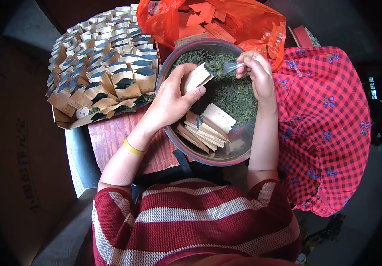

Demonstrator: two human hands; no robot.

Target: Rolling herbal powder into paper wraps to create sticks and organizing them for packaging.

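My left hand point(176, 94) grips a small kraft paper packet point(196, 78) by its sides, its mouth turned to the right. In my right hand point(257, 74) is a clear plastic spoon point(232, 66), which carries dried green leaves point(216, 67) at the packet's mouth. Both hands are over a round metal basin point(244, 156) that holds a broad heap of similar loose leaves point(234, 103). Inside the basin's near side lies a stack of flat paper packets point(207, 133), the top one bearing writing. How full the held packet is cannot be seen.
At the left, a cardboard tray point(64, 123) is crowded with upright, open-topped paper packets point(124, 84). Behind the basin sits a red plastic bag point(261, 23) with red packets point(207, 15). A red checked cloth point(324, 109) bulges at the right. Wooden tabletop point(127, 143) shows below the tray.
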